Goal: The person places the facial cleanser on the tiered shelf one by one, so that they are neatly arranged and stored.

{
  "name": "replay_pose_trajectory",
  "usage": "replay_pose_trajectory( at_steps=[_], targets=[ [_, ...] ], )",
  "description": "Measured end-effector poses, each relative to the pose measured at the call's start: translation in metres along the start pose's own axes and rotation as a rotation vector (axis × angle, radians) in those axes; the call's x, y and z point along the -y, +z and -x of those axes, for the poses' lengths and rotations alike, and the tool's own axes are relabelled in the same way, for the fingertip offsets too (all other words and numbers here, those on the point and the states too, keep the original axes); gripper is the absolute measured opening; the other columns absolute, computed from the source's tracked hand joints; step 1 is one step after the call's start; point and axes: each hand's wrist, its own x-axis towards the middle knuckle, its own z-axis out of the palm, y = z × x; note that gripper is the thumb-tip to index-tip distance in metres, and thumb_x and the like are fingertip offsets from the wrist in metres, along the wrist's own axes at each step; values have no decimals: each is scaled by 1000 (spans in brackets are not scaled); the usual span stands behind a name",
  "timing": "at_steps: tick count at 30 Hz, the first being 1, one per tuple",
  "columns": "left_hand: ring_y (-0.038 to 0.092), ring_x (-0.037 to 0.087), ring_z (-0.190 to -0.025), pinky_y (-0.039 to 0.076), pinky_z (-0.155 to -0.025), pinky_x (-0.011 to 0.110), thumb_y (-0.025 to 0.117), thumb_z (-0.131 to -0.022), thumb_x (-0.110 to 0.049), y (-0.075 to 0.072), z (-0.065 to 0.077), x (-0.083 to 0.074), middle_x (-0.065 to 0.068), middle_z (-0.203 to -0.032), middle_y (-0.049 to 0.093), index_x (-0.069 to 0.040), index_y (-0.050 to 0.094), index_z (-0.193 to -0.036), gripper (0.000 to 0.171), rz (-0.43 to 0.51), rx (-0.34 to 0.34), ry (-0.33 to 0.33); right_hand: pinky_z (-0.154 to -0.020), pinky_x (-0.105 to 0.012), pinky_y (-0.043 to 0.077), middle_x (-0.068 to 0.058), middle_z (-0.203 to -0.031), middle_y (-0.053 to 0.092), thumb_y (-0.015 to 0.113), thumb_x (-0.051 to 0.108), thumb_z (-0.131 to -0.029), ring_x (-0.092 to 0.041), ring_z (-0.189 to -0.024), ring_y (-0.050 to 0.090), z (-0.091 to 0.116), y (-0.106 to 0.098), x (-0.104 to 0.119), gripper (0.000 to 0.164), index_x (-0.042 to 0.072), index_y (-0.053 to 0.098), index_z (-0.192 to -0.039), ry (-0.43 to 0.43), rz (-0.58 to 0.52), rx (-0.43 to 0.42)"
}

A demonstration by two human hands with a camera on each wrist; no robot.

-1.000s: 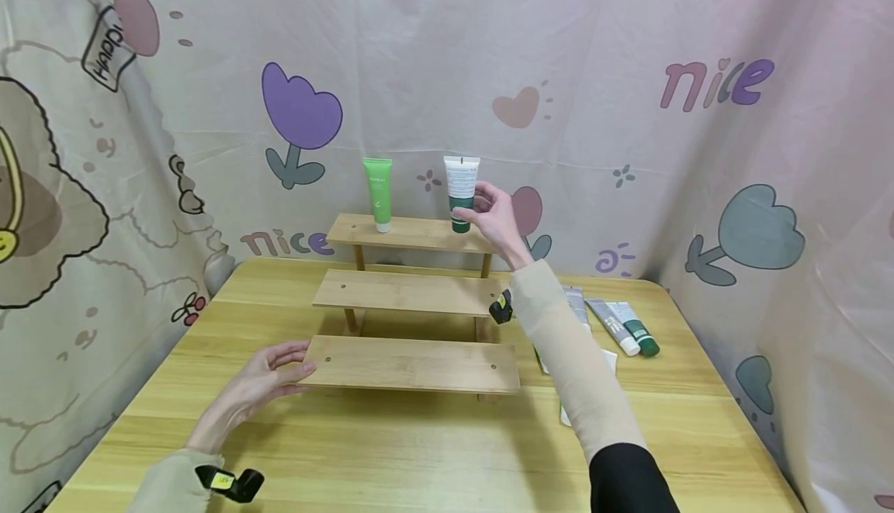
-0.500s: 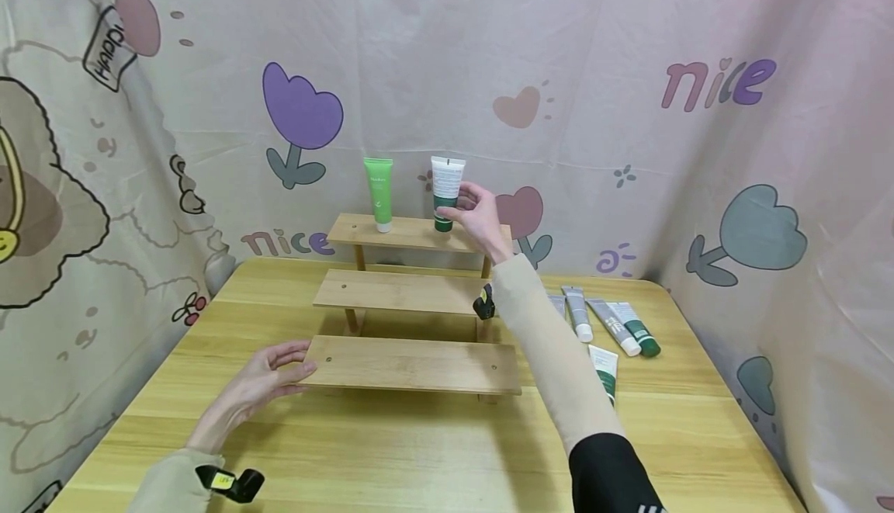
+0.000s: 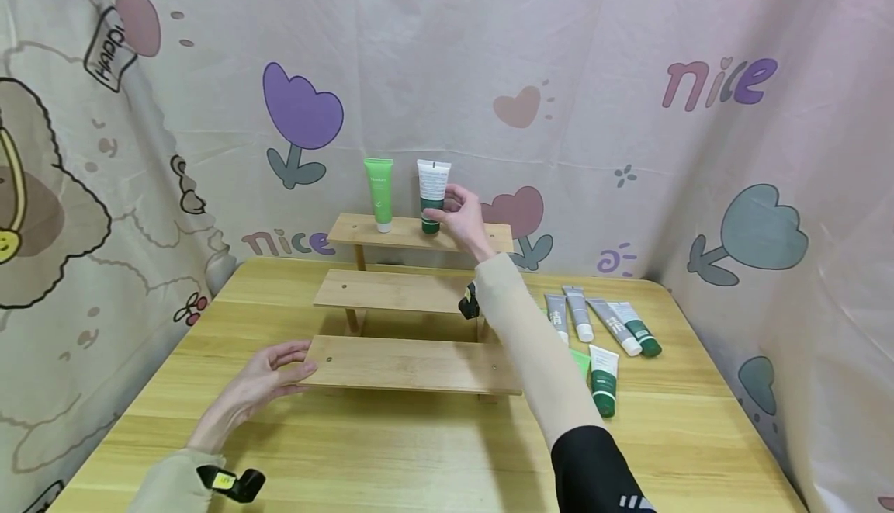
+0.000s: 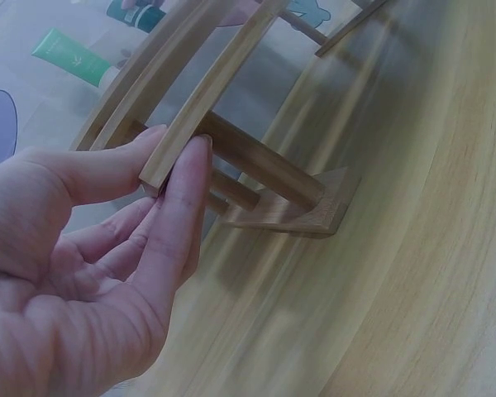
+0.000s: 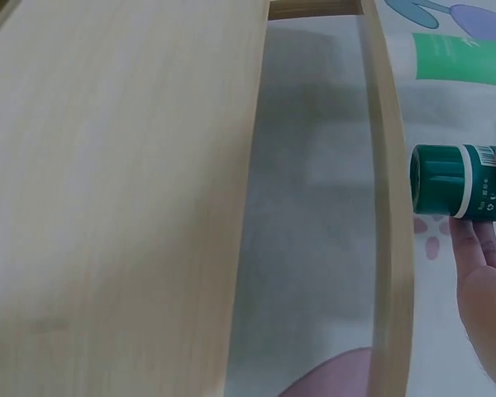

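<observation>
On the table (image 3: 391, 451) we have a three-tiered wooden rack (image 3: 401, 292), our left hand (image 3: 268, 373) pinching its lowest board (image 3: 419, 367) at the left end. Our right hand (image 3: 462, 218) grips a white-and-green tube (image 3: 434, 181), cap down at the top board (image 3: 401, 239), contact unclear, right of a slimmer bright-green tube (image 3: 380, 188).

I've got the left hand (image 3: 268, 375) gripping the wooden rack (image 3: 391, 292) by its lowest shelf's (image 3: 412, 364) left end, and there's the right hand (image 3: 462, 218), holding a white-and-green tube (image 3: 433, 181) upright, cap down, at the top shelf (image 3: 408, 237)! Near it stands a bright green tube (image 3: 380, 191); rightward, I see more tubes (image 3: 604, 383) lying on the table (image 3: 363, 459).
</observation>
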Motion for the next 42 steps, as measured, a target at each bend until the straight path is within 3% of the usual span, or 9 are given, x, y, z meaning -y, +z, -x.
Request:
replay_pose_trajectory(
  at_steps=[5, 42],
  targets=[
    [65, 3, -100, 63, -89, 27, 62, -101, -12, 1, 0, 0, 4, -121, 58, 18, 20, -151, 72, 0, -11, -8, -109, -41, 54, -21, -130, 66, 77, -7, -83, -35, -120, 65, -2, 4, -3, 47, -1, 62, -127, 2, 12, -7],
    [64, 4, -100, 63, -90, 28, 60, -101, -13, 2, 1, -1, 2, -118, 56, 18, 20, -151, 71, 13, -7, -11, -113, -42, 52, -22, -134, 64, 75, -7, -84, -36, -125, 62, -1, 5, -10, 51, -1, 59, -132, 9, 51, -7]
  ],
)
